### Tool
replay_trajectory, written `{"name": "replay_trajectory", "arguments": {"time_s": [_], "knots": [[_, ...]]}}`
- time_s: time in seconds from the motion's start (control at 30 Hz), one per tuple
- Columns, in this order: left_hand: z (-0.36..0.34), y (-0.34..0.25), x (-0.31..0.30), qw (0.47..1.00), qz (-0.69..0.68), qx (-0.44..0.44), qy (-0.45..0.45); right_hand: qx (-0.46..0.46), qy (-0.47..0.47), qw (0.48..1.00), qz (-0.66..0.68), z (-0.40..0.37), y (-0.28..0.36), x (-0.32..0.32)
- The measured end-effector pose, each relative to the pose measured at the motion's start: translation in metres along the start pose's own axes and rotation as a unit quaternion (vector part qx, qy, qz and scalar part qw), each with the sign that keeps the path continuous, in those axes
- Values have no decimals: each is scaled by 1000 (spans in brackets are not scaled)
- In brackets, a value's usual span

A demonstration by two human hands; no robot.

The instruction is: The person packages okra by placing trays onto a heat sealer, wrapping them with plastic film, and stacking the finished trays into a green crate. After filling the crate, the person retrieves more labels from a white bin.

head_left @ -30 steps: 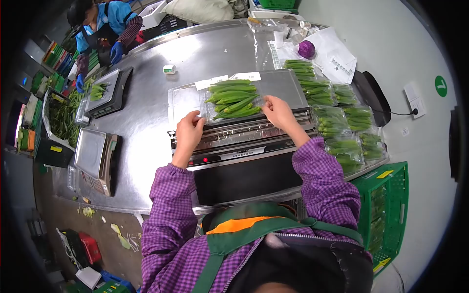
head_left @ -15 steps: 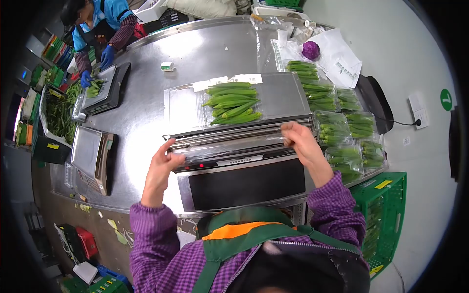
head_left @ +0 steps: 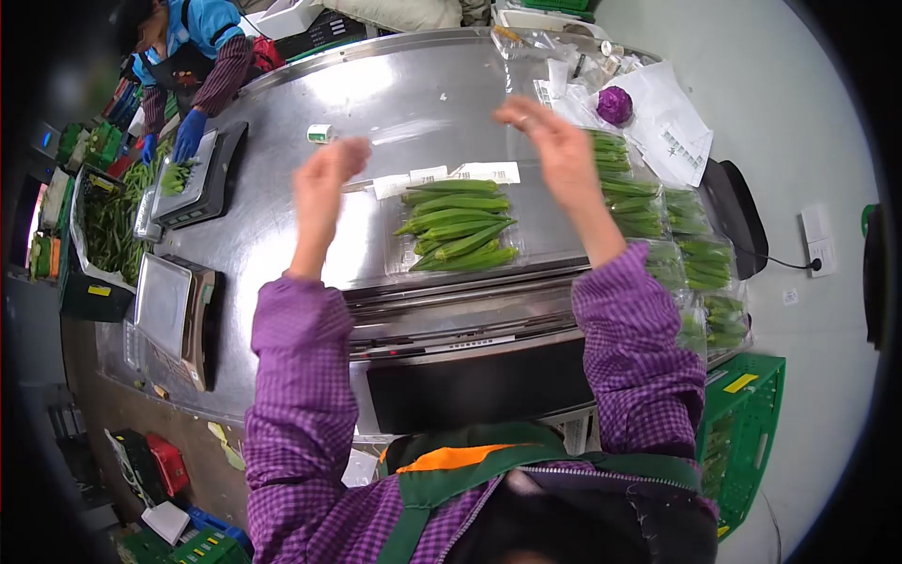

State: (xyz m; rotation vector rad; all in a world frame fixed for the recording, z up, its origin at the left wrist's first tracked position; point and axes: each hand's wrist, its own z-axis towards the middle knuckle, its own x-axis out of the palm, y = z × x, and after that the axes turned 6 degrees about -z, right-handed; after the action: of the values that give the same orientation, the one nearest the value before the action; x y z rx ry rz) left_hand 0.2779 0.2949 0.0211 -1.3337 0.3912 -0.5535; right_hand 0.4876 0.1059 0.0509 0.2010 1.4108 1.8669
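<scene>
A clear tray of green okra (head_left: 460,226) lies on the flat top of the metal wrapping machine (head_left: 550,246). Both my hands are raised past the far side of the tray, one on each side of it. Faint glossy streaks of clear plastic film (head_left: 409,130) show between them. My left hand (head_left: 327,179), blurred, is closed with the fingertips pinched on the film's left end. My right hand (head_left: 554,146) is closed likewise at the right end, fingers bent and pointing inward. White printed labels (head_left: 442,176) lie along the tray's far edge.
Wrapped okra packs (head_left: 705,261) are stacked at the right, near a purple cabbage (head_left: 614,105) and a black stool-like object (head_left: 738,211). Two scales (head_left: 169,305) stand left. A co-worker in blue gloves (head_left: 191,134) handles okra there. A green crate (head_left: 742,423) sits lower right.
Both hands have moved up and away from the machine's front rollers to beyond the okra tray, drawing film over it. The co-worker's gloved hands have shifted slightly at the scale.
</scene>
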Motion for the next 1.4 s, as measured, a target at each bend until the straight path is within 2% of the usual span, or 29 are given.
{"name": "replay_trajectory", "arguments": {"time_s": [0.03,0.07,0.1,0.13,0.17,0.2,0.23,0.27,0.3,0.33,0.37,0.43,0.47,0.5,0.57,0.63,0.67,0.77,0.83,0.9,1.03,1.1,1.17,1.2,1.23,1.27,1.3,1.37,1.4], "knots": [[9,43,-6,982,183,31,26,0,1,1000,1,-2,-33,10],[4,55,4,948,304,73,60,-63,39,982,-174,-7,-73,20],[-4,61,17,896,418,113,94,-124,76,928,-343,-7,-94,25],[-10,57,20,901,409,107,101,-122,77,928,-343,-10,-91,24],[-15,48,20,905,399,99,107,-37,90,947,-305,-19,-76,22],[-21,40,19,902,419,20,104,49,107,957,-264,-29,-66,21],[-27,39,15,901,420,11,106,56,113,957,-261,-36,-63,19],[-32,37,10,953,270,-80,116,140,137,965,-177,-41,-61,15],[-36,36,7,973,111,-165,121,218,157,959,-92,-44,-60,11],[-44,35,5,973,122,-140,140,272,213,937,-52,-52,-64,8],[-52,27,4,972,120,-141,144,275,210,937,-53,-59,-61,5],[-71,5,-1,934,-64,-302,179,352,229,902,95,-76,-44,-4],[-87,-1,-3,924,-91,-341,149,369,221,896,108,-87,-26,-7],[-104,-6,-6,910,-116,-380,118,398,273,865,137,-94,-11,-16],[-139,-19,-17,908,-90,-361,190,429,278,852,117,-126,13,-20],[-182,-9,-28,863,-186,-433,183,385,320,860,98,-167,8,-24],[-200,-12,-28,854,-175,-460,170,437,336,823,138,-181,16,-27],[-243,-8,-25,831,-175,-509,138,494,369,778,118,-222,19,-24],[-251,20,-34,851,-106,-486,168,483,330,802,122,-237,10,-17],[-243,14,-23,853,-101,-488,153,468,340,805,135,-232,9,-15],[-274,19,-33,835,-90,-519,158,500,343,787,114,-267,8,-8],[-297,26,-44,861,23,-487,143,504,329,799,21,-287,8,-6],[-316,19,-43,897,96,-423,86,500,283,818,-5,-297,19,-3],[-325,26,-47,894,97,-430,85,401,189,893,-80,-305,16,1],[-331,34,-47,930,130,-342,38,287,88,941,-153,-309,15,4],[-335,41,-48,955,161,-249,-9,307,58,933,-179,-308,17,6],[-339,45,-52,954,160,-252,-10,308,61,932,-179,-308,14,5],[-334,28,-48,926,12,-357,-123,324,7,936,-136,-309,12,3],[-332,21,-51,925,-20,-359,-122,324,11,936,-139,-309,16,1]]}}
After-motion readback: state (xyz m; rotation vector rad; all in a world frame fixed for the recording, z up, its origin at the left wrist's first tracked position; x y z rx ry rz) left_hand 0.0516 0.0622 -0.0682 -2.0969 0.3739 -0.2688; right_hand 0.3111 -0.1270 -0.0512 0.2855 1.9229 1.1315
